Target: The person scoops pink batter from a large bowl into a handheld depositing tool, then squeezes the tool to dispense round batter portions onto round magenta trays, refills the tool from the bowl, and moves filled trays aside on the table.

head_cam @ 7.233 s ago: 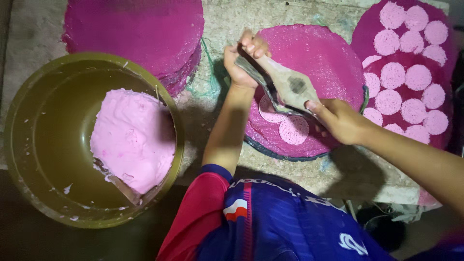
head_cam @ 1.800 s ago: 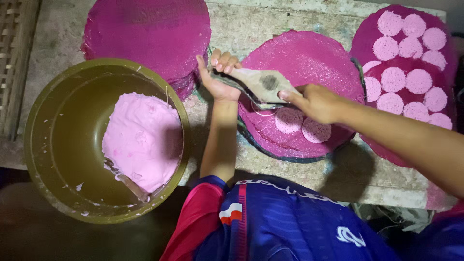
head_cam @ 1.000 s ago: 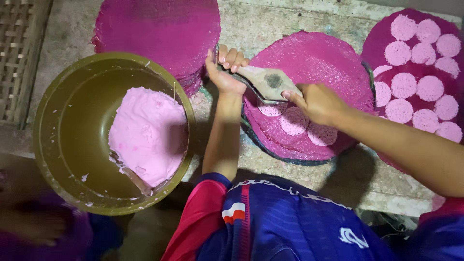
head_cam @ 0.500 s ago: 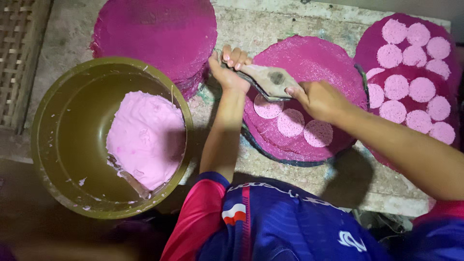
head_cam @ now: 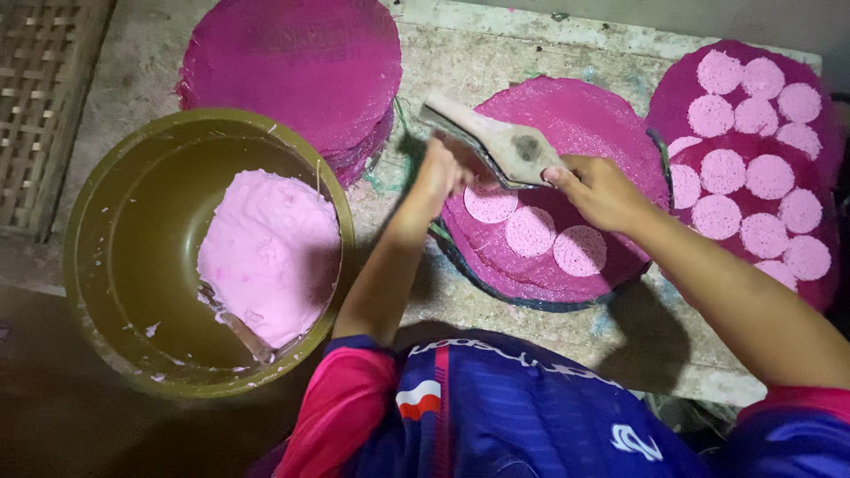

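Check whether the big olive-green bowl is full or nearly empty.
Nearly empty: the round olive-green bowl holds only a mound of pale pink batter against its right wall; bare inner wall elsewhere.

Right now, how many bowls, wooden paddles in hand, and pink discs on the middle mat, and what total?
bowl: 1
wooden paddle: 1
pink discs on the middle mat: 3
total: 5
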Motion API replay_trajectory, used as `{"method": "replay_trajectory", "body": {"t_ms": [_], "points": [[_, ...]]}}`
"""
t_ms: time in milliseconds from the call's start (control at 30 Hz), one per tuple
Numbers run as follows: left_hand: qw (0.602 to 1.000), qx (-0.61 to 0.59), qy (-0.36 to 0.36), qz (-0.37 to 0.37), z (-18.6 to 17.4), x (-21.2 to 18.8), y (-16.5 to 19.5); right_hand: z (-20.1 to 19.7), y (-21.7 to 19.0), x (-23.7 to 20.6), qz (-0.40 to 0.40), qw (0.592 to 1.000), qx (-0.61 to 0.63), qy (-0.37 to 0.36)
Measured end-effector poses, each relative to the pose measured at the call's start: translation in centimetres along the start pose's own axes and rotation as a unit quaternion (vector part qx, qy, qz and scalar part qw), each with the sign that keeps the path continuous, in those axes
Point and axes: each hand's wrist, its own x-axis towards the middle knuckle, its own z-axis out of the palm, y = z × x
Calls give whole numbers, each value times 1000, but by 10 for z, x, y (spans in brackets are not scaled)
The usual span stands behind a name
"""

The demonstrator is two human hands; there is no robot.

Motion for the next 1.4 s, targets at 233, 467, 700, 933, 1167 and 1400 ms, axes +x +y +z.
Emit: {"method": "replay_trajectory", "body": {"t_ms": [233, 467, 700, 933, 1167, 1400], "points": [[915, 369, 85, 137, -9, -34, -48, 17, 28, -4, 31, 997, 11, 69], [809, 574, 114, 60, 11, -91, -15, 32, 71, -32, 19, 977, 147, 152], [755, 633, -54, 161, 8, -63, -28, 66, 100, -68, 21, 939, 273, 206], [788, 587, -50, 177, -3, -59, -41, 66, 110, -100, 29, 906, 348, 240], [779, 597, 12, 193, -4, 0, -20, 70, 124, -106, 1, 869, 423, 257], [737, 592, -129, 298, 64, 10, 16, 40, 78, -111, 42, 898, 394, 190]]}}
